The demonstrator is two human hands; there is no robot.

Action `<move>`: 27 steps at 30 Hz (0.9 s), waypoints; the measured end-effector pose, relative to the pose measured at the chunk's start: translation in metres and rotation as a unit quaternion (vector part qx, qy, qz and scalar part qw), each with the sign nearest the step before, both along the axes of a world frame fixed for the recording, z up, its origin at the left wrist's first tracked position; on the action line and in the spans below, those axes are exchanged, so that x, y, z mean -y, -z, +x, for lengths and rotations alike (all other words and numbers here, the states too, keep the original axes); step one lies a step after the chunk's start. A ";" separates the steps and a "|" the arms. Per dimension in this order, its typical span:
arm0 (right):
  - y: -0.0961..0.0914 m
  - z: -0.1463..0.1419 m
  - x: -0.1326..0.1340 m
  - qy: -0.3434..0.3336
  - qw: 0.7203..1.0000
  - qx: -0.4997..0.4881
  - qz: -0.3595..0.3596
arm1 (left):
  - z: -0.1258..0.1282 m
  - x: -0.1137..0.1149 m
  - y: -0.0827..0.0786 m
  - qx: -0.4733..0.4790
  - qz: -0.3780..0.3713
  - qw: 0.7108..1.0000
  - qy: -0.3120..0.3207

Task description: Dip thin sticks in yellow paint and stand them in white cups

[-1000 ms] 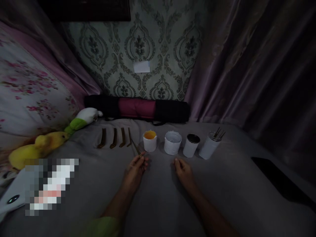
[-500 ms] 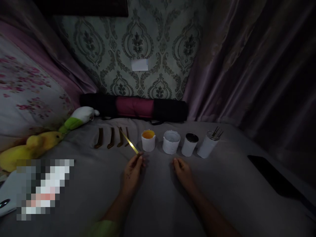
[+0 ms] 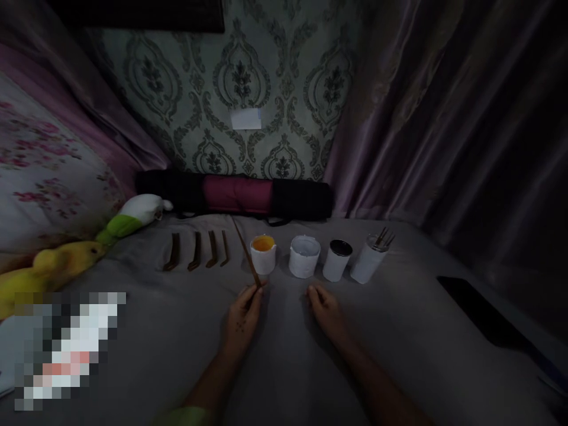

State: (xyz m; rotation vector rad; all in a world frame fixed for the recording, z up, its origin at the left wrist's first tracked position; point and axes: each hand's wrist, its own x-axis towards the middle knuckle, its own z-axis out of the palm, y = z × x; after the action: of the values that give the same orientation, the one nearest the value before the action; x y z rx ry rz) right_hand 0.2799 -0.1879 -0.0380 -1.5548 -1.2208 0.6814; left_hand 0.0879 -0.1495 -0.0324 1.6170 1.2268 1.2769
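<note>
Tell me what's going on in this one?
The person's left hand pinches a thin brown stick that slants up and away, just left of the orange-filled cup. The right hand rests empty on the grey sheet. That cup is the leftmost of four white cups in a row beyond the hands. The rightmost cup holds metal utensils. Four curved brown pieces lie side by side left of the cups.
</note>
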 end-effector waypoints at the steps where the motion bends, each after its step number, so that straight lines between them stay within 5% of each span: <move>1: 0.000 0.000 0.000 -0.001 1.000 -0.001 0.000 | 0.000 0.000 0.001 -0.012 0.011 1.000 0.003; 9: 0.000 0.000 0.002 -0.002 1.000 0.015 0.001 | -0.001 -0.004 0.014 -0.078 0.067 0.995 0.019; 27: 0.001 0.000 0.002 -0.025 1.000 0.009 0.004 | -0.002 0.000 0.011 -0.177 0.135 0.972 0.071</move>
State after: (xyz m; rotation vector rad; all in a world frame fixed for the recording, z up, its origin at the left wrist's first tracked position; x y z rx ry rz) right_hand 0.2802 -0.1903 -0.0394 -1.5316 -1.2772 0.6955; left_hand 0.0863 -0.1499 -0.0439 2.1620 1.1520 1.1338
